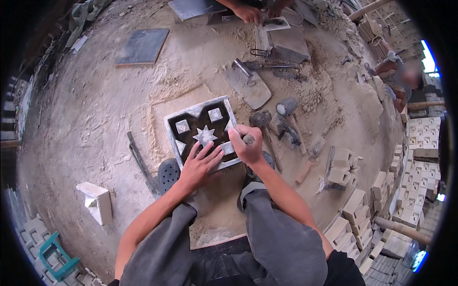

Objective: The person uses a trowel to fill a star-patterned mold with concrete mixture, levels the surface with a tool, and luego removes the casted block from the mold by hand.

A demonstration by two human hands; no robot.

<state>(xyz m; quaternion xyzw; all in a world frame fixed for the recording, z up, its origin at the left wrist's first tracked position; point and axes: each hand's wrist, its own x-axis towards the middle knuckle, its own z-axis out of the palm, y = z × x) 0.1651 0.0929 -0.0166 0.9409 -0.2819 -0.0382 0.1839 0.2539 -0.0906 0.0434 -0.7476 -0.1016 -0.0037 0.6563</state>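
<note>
A square mould [196, 108] with a pale rim lies on the ground between my feet, slightly turned. Inside it stand a star-shaped block [205, 135], small square blocks and triangular pieces along the walls, with dark gaps between them. My left hand [199, 167] lies with fingers spread over the near part of the mould, fingertips by the star. At the mould's right edge my right hand [247, 144] is closed around a tool with a rounded handle end [248, 139]; the tool's working end is hidden under the hand.
A trowel [248, 86], a mallet [260, 118], a brush [310, 155] and other hand tools lie beyond and right. A metal bar [140, 159] and a pale block [96, 202] are left. Cast blocks [422, 162] stack at right. Another person's hands [250, 13] work at the top.
</note>
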